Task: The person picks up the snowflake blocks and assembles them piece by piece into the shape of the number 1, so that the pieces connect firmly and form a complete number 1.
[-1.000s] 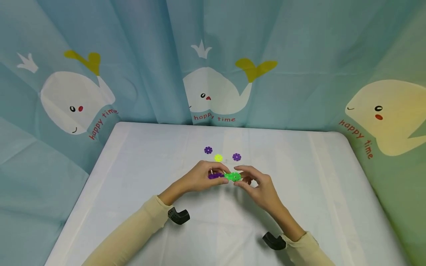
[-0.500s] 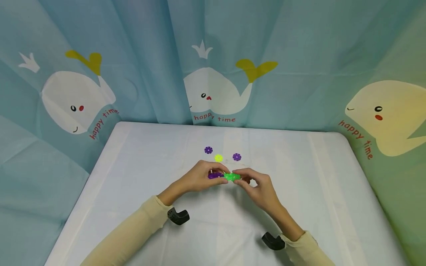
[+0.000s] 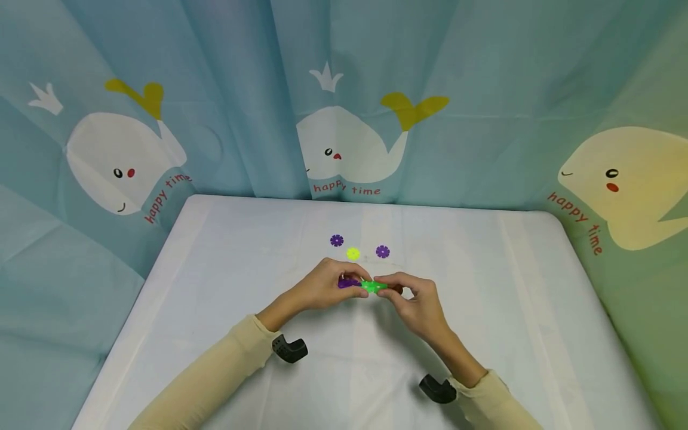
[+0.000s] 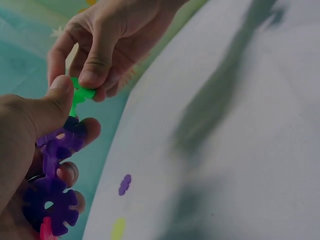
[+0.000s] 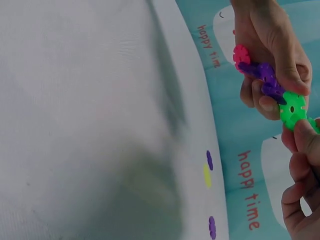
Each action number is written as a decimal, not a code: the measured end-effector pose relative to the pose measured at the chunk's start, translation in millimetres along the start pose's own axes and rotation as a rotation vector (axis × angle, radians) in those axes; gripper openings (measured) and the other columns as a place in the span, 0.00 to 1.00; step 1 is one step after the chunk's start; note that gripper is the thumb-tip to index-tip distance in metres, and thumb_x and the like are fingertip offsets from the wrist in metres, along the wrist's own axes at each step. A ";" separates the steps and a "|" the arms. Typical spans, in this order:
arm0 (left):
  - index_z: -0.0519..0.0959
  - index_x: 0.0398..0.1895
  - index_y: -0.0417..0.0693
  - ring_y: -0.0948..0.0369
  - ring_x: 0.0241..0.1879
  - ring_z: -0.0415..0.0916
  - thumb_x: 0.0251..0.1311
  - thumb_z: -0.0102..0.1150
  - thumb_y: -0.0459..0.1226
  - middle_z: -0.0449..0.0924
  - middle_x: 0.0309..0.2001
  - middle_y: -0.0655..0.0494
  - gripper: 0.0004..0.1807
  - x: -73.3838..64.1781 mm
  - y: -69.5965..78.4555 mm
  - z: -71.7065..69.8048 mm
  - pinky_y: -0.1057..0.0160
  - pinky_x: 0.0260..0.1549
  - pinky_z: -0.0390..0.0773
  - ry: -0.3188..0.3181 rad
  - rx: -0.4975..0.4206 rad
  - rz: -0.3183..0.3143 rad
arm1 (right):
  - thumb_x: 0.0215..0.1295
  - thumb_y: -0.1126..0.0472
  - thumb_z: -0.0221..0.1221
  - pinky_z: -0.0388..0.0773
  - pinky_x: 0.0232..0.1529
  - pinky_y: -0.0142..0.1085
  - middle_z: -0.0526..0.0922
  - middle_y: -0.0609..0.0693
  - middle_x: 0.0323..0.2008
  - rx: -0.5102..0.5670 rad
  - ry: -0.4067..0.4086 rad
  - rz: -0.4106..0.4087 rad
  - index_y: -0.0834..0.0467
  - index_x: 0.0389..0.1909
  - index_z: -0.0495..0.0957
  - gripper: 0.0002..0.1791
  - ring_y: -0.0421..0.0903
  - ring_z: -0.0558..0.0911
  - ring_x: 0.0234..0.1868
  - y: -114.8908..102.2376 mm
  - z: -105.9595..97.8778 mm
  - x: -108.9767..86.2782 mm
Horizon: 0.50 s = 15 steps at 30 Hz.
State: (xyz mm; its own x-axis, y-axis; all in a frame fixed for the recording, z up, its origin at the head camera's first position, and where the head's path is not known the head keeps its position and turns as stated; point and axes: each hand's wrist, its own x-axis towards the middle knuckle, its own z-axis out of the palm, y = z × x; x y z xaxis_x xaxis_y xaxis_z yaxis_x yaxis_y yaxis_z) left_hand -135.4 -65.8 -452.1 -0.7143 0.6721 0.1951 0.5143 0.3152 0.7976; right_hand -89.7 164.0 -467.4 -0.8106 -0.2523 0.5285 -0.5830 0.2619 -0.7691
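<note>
A chain of interlocking snowflake discs is held between both hands above the table. My left hand (image 3: 322, 285) grips its purple discs (image 3: 348, 283), with the thumb near the joint to the green discs (image 3: 372, 286). At the green end, my right hand (image 3: 421, 301) pinches a disc between thumb and fingertips. In the right wrist view a pink disc (image 5: 241, 54) hangs at the chain's other end, near the left palm. One green disc (image 5: 288, 117) faces that camera, and a second green piece (image 5: 314, 125) shows partly behind the right fingers.
Beyond the hands lie two loose purple discs, one at left (image 3: 336, 240) and one at right (image 3: 383, 252), with a yellow disc (image 3: 353, 254) between them. The white table (image 3: 242, 239) backs onto a whale-print curtain (image 3: 226, 107).
My right thumb and fingers have come together on the green end, which has turned from face-on to more edge-on. My left hand keeps its grip on the purple part.
</note>
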 end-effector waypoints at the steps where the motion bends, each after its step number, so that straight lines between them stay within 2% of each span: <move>1: 0.87 0.45 0.46 0.68 0.29 0.72 0.61 0.74 0.38 0.83 0.32 0.63 0.12 -0.3 -0.8 0.4 0.68 0.30 0.73 0.002 0.005 -0.003 | 0.52 0.80 0.72 0.76 0.34 0.28 0.90 0.55 0.33 -0.001 -0.004 0.000 0.63 0.39 0.89 0.15 0.44 0.80 0.28 0.5 0.4 0.0; 6: 0.87 0.47 0.47 0.68 0.32 0.75 0.62 0.73 0.40 0.85 0.34 0.62 0.13 -2.9 -5.6 0.2 0.67 0.33 0.77 0.012 0.000 -0.020 | 0.54 0.78 0.71 0.75 0.34 0.28 0.89 0.51 0.33 -0.032 -0.042 -0.011 0.61 0.43 0.88 0.17 0.42 0.79 0.29 4.2 -0.6 2.1; 11: 0.86 0.49 0.48 0.67 0.35 0.76 0.63 0.72 0.39 0.85 0.36 0.62 0.13 -7.0 -11.7 -2.2 0.64 0.36 0.79 0.023 -0.016 -0.039 | 0.55 0.76 0.71 0.75 0.33 0.30 0.88 0.50 0.34 -0.089 -0.110 -0.039 0.62 0.51 0.85 0.21 0.42 0.78 0.30 7.6 -2.0 5.7; 15: 0.86 0.49 0.49 0.67 0.35 0.76 0.64 0.72 0.40 0.85 0.37 0.62 0.12 -10.0 -17.0 -2.8 0.65 0.36 0.79 0.019 -0.009 -0.046 | 0.56 0.72 0.73 0.77 0.31 0.32 0.88 0.47 0.35 -0.119 -0.169 -0.029 0.61 0.57 0.82 0.26 0.40 0.79 0.29 12.4 -5.6 7.7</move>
State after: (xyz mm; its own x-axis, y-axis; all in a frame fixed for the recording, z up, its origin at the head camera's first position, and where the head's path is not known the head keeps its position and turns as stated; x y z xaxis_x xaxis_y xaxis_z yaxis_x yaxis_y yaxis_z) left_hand -138.3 -79.8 -466.0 -0.7459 0.6444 0.1686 0.4766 0.3393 0.8110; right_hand -103.5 170.6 -470.9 -0.7783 -0.4113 0.4743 -0.6165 0.3579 -0.7012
